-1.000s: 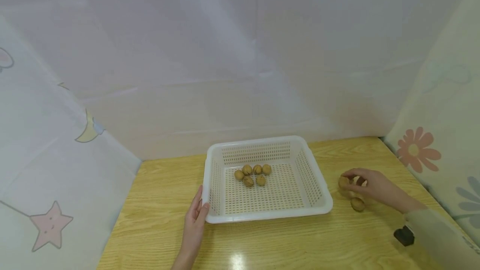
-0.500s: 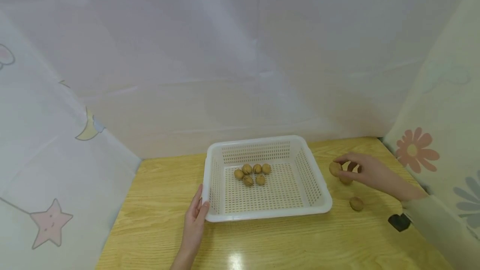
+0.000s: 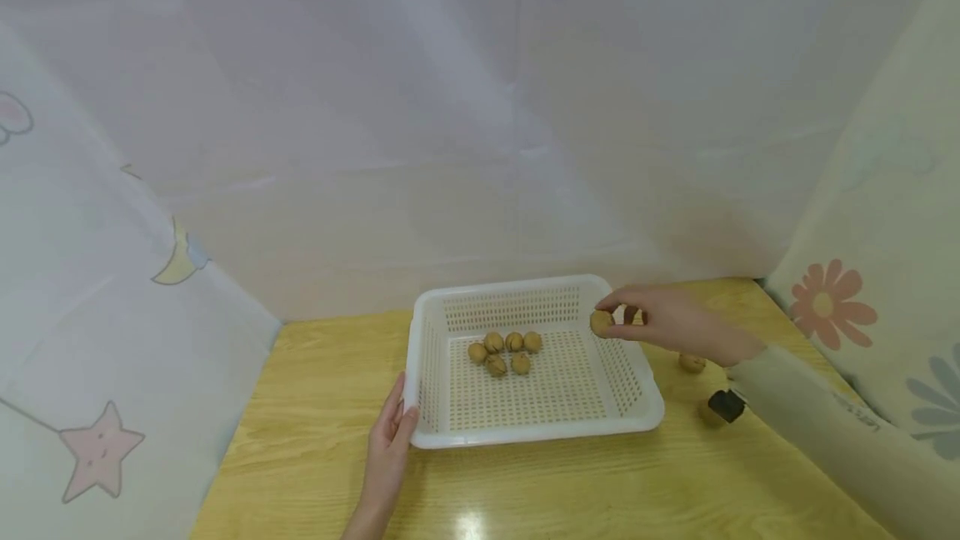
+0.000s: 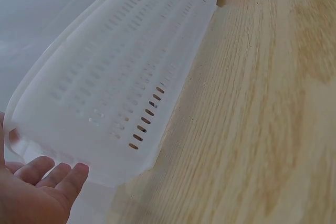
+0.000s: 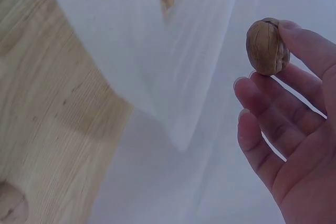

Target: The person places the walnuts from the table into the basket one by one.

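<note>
Right, your right hand (image 3: pixel 678 323) has a walnut (image 3: pixel 601 323) pinched between thumb and fingertips; in the right wrist view the thumb tip presses on the shell and the lower fingers spread loosely below, apart from it. Your left hand (image 3: pixel 387 440) grips the white plastic basket (image 3: pixel 525 438) at its near-left side, thumb on the rim, fingers along the outside wall.

Main change: half a second ago the pinched nut was over the table, right of the basket; now it's up at the right wall, towards the far right corner. Can't tell whether it's fully past the rim. So, as I judge it, that nut is mid-transfer: off the table, not yet let go. Left hand and basket look about where they were.

Inside the basket, six walnuts (image 3: pixel 496 366) sit bunched on the perforated floor, left of centre and towards the far wall; same count and layout as a second ago. My tally: six in, one in the fingers.

Two more lie on the wooden table (image 3: pixel 300 457), to the right of the basket: one walnut (image 3: pixel 692 362) just below your forearm, and another walnut (image 3: pixel 708 415) partly hidden by the black wrist device (image 3: pixel 726 406) under your sleeve (image 3: pixel 817 415). Further out, pale cloth (image 3: pixel 450 148) hangs behind, with a printed red flower (image 3: pixel 822 304) on the right side.
</note>
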A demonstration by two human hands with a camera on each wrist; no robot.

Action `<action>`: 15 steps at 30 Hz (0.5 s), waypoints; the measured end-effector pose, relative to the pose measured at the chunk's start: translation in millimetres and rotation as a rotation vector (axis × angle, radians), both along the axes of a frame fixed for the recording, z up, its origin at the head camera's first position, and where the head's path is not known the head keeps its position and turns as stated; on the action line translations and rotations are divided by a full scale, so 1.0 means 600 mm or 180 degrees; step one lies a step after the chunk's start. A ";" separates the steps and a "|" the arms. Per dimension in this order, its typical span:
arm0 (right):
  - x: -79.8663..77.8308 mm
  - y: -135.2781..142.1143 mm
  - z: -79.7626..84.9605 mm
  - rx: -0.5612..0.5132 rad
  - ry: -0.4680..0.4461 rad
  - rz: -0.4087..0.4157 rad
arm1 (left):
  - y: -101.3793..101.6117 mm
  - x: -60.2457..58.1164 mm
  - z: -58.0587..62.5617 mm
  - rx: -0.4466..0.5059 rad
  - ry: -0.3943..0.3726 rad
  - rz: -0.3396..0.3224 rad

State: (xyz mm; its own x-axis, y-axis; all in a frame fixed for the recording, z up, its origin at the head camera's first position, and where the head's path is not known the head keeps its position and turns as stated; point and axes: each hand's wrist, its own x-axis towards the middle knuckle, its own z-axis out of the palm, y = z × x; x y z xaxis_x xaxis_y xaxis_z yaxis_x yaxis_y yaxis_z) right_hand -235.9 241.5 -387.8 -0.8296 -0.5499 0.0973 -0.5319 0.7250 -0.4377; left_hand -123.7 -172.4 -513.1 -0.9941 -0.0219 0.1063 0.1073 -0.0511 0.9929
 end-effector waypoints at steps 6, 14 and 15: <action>-0.023 -0.066 -0.006 -0.0013 -0.0065 0.0274 | -0.001 0.002 0.001 -0.0033 -0.0086 0.0041; -0.064 -0.126 -0.047 -0.0118 -0.0141 0.0523 | 0.000 0.001 -0.002 0.0017 -0.0042 -0.0011; -0.067 -0.132 -0.054 -0.0093 -0.0158 0.0520 | 0.000 0.001 -0.003 0.0012 -0.0032 -0.0010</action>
